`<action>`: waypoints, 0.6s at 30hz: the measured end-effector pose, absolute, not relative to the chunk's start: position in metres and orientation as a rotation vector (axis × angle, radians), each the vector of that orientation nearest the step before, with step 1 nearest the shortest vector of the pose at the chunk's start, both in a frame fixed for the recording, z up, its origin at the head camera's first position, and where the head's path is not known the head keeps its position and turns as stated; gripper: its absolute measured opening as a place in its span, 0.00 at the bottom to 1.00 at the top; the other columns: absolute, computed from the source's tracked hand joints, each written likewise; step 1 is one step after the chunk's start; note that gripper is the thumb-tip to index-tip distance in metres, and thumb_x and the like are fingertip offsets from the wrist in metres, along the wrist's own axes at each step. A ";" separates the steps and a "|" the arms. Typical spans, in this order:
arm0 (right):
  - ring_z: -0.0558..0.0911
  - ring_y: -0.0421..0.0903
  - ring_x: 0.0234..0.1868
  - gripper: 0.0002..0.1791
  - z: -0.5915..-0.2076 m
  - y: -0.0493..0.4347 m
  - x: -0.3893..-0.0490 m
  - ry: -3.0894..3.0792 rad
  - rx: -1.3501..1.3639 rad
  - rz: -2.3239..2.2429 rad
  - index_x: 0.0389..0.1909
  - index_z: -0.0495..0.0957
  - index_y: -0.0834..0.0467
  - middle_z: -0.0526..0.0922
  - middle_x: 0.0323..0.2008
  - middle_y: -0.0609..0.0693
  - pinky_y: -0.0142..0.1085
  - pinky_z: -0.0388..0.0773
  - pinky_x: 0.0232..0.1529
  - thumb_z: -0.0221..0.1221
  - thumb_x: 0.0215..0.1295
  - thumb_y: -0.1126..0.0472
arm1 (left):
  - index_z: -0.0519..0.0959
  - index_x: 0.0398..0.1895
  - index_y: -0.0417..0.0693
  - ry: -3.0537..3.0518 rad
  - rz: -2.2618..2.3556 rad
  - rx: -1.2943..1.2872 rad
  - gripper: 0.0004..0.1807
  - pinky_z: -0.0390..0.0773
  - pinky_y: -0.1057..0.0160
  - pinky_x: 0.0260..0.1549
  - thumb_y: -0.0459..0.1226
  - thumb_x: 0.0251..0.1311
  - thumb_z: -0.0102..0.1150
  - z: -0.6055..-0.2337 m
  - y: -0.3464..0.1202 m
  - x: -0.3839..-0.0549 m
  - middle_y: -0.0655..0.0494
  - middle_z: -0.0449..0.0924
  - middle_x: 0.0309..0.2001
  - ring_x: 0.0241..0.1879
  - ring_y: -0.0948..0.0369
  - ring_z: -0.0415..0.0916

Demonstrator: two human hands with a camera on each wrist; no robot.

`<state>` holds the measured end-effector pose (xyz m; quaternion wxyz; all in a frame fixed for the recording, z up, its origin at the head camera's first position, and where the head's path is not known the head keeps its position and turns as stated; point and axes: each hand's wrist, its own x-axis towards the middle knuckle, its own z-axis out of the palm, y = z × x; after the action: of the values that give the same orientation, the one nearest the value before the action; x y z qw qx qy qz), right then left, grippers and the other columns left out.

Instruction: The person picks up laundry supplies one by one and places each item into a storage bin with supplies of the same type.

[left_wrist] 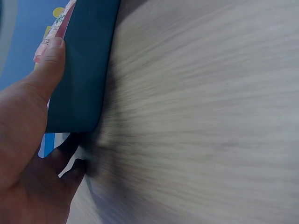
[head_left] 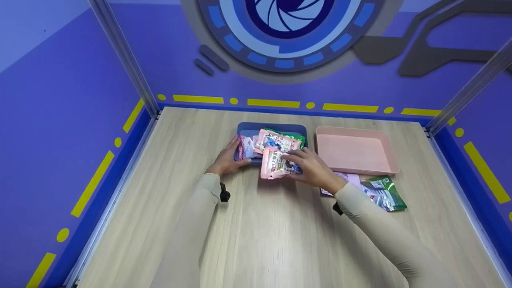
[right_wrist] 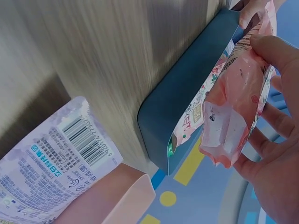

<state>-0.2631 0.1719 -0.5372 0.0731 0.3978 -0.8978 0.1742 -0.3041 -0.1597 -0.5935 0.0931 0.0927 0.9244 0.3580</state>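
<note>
My left hand (head_left: 226, 160) grips the left front corner of a dark blue tray (head_left: 272, 125). In the left wrist view its thumb lies on the tray's front wall (left_wrist: 86, 70), with the fingers round the side. My right hand (head_left: 314, 168) holds a pink printed pouch (head_left: 272, 166) over the tray's front edge, thumb on one face and fingers on the other. Inside the tray lie another pink pouch (head_left: 276, 141), a white-and-pink packet (head_left: 249, 147) at the left and a green pouch (head_left: 301, 139), partly covered.
A pink tray (head_left: 352, 150) with nothing in it stands right of the blue one. In front of it lie a lilac pouch (head_left: 350, 178), partly behind my right forearm, and a green-and-silver pouch (head_left: 390, 194). Purple panels (head_left: 140, 60) wall the table (head_left: 272, 240) at the back and sides.
</note>
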 end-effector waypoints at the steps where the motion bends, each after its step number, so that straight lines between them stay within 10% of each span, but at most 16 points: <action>1: 0.77 0.57 0.57 0.34 -0.537 0.172 -0.264 -2.696 1.194 0.522 0.66 0.79 0.49 0.81 0.62 0.56 0.56 0.78 0.60 0.76 0.57 0.52 | 0.41 0.84 0.46 2.746 1.064 0.277 0.58 0.44 0.55 0.79 0.54 0.64 0.68 -0.594 -0.160 -0.304 0.51 0.35 0.84 0.82 0.52 0.38; 18: 0.77 0.58 0.62 0.35 -0.533 0.169 -0.276 -2.698 1.181 0.499 0.67 0.78 0.50 0.81 0.61 0.54 0.57 0.74 0.64 0.76 0.58 0.52 | 0.43 0.84 0.44 2.766 1.075 0.305 0.56 0.45 0.55 0.79 0.52 0.64 0.68 -0.594 -0.160 -0.303 0.49 0.36 0.84 0.82 0.51 0.39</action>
<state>-0.2757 0.1695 -0.5334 0.0771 0.3941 -0.9006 0.1664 -0.3035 -0.1597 -0.5940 0.0792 0.1019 0.9243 0.3591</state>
